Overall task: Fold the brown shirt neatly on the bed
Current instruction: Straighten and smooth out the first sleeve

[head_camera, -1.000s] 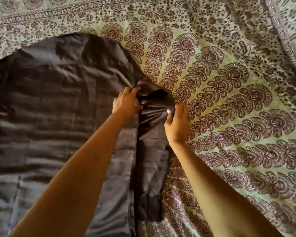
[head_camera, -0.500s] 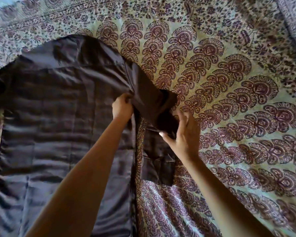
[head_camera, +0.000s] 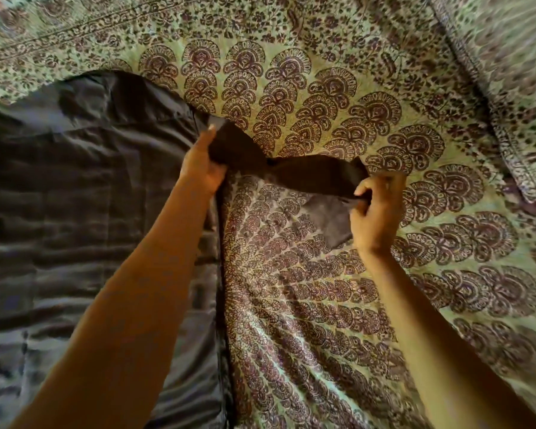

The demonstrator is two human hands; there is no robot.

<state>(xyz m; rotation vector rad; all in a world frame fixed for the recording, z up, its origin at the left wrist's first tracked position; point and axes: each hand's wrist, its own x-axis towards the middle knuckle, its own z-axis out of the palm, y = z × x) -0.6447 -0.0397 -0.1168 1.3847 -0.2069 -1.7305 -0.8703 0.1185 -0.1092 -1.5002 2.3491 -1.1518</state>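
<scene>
- We find the left hand (head_camera: 203, 164) closed on the sleeve (head_camera: 310, 176) at its shoulder end, thumb laid along the cloth.
- The right hand (head_camera: 375, 212) pinches the same sleeve near the cuff, fingers curled. The span between them stretches out over the bed (head_camera: 322, 88).
- The brown shirt (head_camera: 90, 181) lies spread flat on the bed's left side, its body lightly creased.
- We judge the cloth light, limp and somewhat slick. Seams and cuff are the best holds, since they bunch least.

I see the brown shirt (head_camera: 90, 196) as smooth, faintly glossy, creased cloth on the matt printed woven bedspread (head_camera: 322, 305).
</scene>
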